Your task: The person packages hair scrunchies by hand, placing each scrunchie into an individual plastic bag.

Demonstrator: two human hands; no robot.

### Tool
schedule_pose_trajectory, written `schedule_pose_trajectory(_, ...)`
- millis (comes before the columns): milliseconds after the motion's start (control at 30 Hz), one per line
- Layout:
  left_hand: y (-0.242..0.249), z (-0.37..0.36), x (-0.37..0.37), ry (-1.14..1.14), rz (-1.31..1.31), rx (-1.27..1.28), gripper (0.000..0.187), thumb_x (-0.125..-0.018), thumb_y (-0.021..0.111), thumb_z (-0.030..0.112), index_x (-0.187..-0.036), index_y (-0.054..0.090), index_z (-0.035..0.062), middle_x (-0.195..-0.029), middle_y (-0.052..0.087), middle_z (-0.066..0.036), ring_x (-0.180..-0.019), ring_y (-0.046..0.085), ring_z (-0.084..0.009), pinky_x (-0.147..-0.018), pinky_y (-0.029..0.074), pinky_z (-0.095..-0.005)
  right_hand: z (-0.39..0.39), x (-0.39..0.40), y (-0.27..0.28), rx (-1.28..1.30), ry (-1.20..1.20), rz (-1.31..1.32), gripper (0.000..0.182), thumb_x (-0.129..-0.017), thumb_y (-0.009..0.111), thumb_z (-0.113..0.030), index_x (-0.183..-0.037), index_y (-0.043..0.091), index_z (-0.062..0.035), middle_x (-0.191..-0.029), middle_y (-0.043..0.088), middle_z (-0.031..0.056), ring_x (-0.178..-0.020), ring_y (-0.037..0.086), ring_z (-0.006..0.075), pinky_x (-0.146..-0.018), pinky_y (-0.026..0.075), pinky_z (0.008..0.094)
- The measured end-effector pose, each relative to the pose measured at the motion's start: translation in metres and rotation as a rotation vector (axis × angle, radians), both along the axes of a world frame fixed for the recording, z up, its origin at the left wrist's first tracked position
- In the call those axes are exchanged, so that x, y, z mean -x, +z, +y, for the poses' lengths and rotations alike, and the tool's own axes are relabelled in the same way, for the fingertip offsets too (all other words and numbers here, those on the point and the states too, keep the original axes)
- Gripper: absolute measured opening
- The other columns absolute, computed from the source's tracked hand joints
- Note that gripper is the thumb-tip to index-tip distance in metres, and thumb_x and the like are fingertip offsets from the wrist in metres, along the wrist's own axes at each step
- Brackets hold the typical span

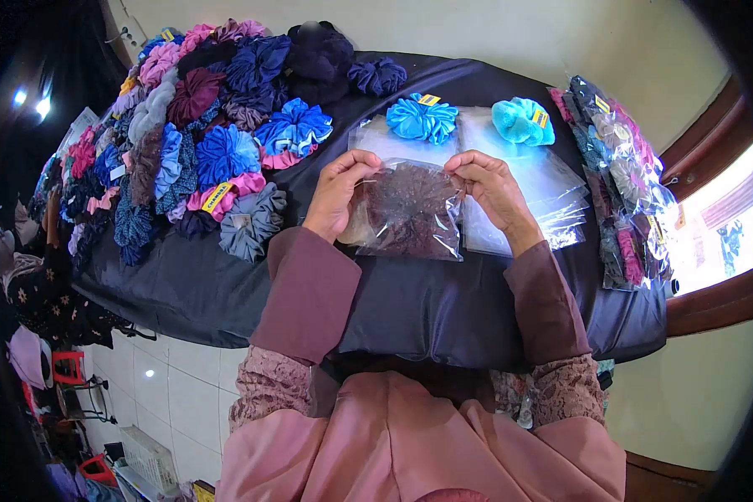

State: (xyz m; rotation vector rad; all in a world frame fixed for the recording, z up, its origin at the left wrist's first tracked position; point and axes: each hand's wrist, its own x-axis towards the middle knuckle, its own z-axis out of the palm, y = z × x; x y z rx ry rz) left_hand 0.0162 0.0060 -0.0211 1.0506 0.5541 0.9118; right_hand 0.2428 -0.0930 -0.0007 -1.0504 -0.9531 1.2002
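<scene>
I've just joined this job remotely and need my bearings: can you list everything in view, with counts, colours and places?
Bagged scrunchie: one, dark brown, between the hands
Clear bag stacks: two, side by side under and behind it
Yellow-tagged scrunchies: two, blue and turquoise, one per stack
Scrunchie heap: too many to count, mixed blues, pinks, greys, table's left
Packed scrunchies: uncountable, mixed colours, table's right
Table cover: one, black, beneath these
Flowered cloth: one, black, far left
Stools: apparently two, red, lower left
Crate: one, white, floor
Floor tiles: several, white, lower left
Window: one, bright, right
Left hand: one, bag's upper left corner
Right hand: one, upper right corner
</scene>
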Motion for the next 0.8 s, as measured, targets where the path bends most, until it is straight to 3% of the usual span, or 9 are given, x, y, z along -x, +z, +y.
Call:
schedule_pose_trajectory(100, 0.001, 0.001, 0.002, -0.027, 0.085, -0.022, 0.009, -0.084, 0.058, 0.004, -0.09, 0.065, 0.0051, -0.09, 0.062, -0.002, -0.081, 0.057, -0.0092, -0.075, 0.045, -0.0229, 0.0, -0.005, -0.002, -0.003, 0.019, -0.034, 0.016, -0.086, 0.05, -0.005, -0.087, 0.065, -0.0021, -0.08, 0.062, 0.0028, -0.067, 0.054, 0.009, -0.06, 0.042, 0.0232)
schedule_pose_trajectory(167, 0.002, 0.002, 0.003, -0.027, 0.141, -0.053, 0.01, -0.084, 0.056, 0.004, -0.089, 0.065, 0.0049, -0.091, 0.063, -0.002, -0.081, 0.057, -0.0096, -0.074, 0.045, -0.0228, 0.001, -0.01, -0.005, 0.001, 0.076, -0.095, 0.016, -0.085, 0.05, -0.006, -0.091, 0.064, 0.0003, -0.088, 0.063, 0.0059, -0.078, 0.057, 0.0116, -0.072, 0.046, 0.0239)
schedule_pose_trajectory(267, 0.005, 0.002, 0.005, -0.024, 0.186, -0.033, 0.013, -0.083, 0.053, 0.005, -0.088, 0.065, 0.0038, -0.09, 0.064, -0.004, -0.08, 0.058, -0.01, -0.074, 0.045, -0.0227, -0.001, -0.004, 0.0, -0.038, 0.018, -0.12, 0.018, -0.083, 0.051, -0.006, -0.086, 0.067, 0.0019, -0.085, 0.064, 0.0065, -0.071, 0.056, 0.0112, -0.065, 0.044, 0.0246)
schedule_pose_trajectory(367, 0.01, 0.002, 0.005, -0.043, 0.073, -0.035, 0.015, -0.082, 0.051, 0.006, -0.087, 0.065, 0.0018, -0.087, 0.064, -0.004, -0.079, 0.059, -0.01, -0.074, 0.045, -0.0227, 0.001, -0.013, -0.004, -0.118, 0.073, -0.11, 0.02, -0.081, 0.052, -0.008, -0.087, 0.067, 0.0038, -0.086, 0.065, 0.0079, -0.075, 0.057, 0.0117, -0.071, 0.045, 0.0254)
schedule_pose_trajectory(467, 0.012, 0.001, 0.005, -0.059, -0.008, 0.06, 0.016, -0.085, 0.055, 0.013, -0.088, 0.065, 0.0003, -0.086, 0.065, -0.005, -0.079, 0.06, -0.0099, -0.075, 0.046, -0.0238, -0.003, -0.006, 0.007, -0.113, 0.026, -0.037, 0.02, -0.081, 0.055, -0.01, -0.087, 0.068, 0.0035, -0.087, 0.066, 0.0075, -0.079, 0.057, 0.011, -0.075, 0.044, 0.0257)
schedule_pose_trajectory(533, 0.009, -0.002, 0.002, 0.035, 0.26, -0.104, 0.016, -0.085, 0.062, 0.015, -0.091, 0.065, 0.0001, -0.088, 0.064, -0.005, -0.079, 0.06, -0.0101, -0.075, 0.046, -0.0235, -0.002, -0.004, 0.004, -0.079, -0.002, -0.154, 0.019, -0.082, 0.056, -0.01, -0.089, 0.067, 0.0028, -0.088, 0.065, 0.0073, -0.079, 0.057, 0.0109, -0.076, 0.044, 0.0251)
schedule_pose_trajectory(567, 0.008, -0.002, 0.001, 0.035, 0.259, -0.105, 0.016, -0.085, 0.062, 0.015, -0.091, 0.065, 0.0001, -0.088, 0.064, -0.005, -0.079, 0.06, -0.0101, -0.075, 0.046, -0.0235, -0.001, -0.004, 0.003, -0.046, -0.029, -0.272, 0.017, -0.083, 0.057, -0.01, -0.091, 0.067, 0.0021, -0.09, 0.065, 0.007, -0.08, 0.057, 0.0109, -0.076, 0.044, 0.0245)
schedule_pose_trajectory(633, 0.006, -0.002, 0.001, 0.021, 0.212, -0.168, 0.019, -0.082, 0.068, 0.013, -0.095, 0.064, -0.0002, -0.089, 0.064, -0.005, -0.08, 0.06, -0.0098, -0.073, 0.047, -0.0233, -0.002, -0.002, 0.003, -0.043, -0.036, -0.287, 0.016, -0.082, 0.059, -0.009, -0.091, 0.067, 0.0012, -0.089, 0.065, 0.0061, -0.079, 0.056, 0.0102, -0.075, 0.044, 0.0243)
schedule_pose_trajectory(800, 0.011, -0.005, 0.0, 0.02, 0.113, -0.121, 0.022, -0.08, 0.069, 0.008, -0.1, 0.064, -0.0008, -0.089, 0.064, -0.005, -0.079, 0.06, -0.0097, -0.071, 0.047, -0.0225, -0.002, -0.003, 0.006, -0.061, -0.055, -0.241, 0.015, -0.079, 0.062, -0.003, -0.092, 0.067, 0.0017, -0.085, 0.065, 0.0051, -0.077, 0.057, 0.0101, -0.073, 0.044, 0.0232)
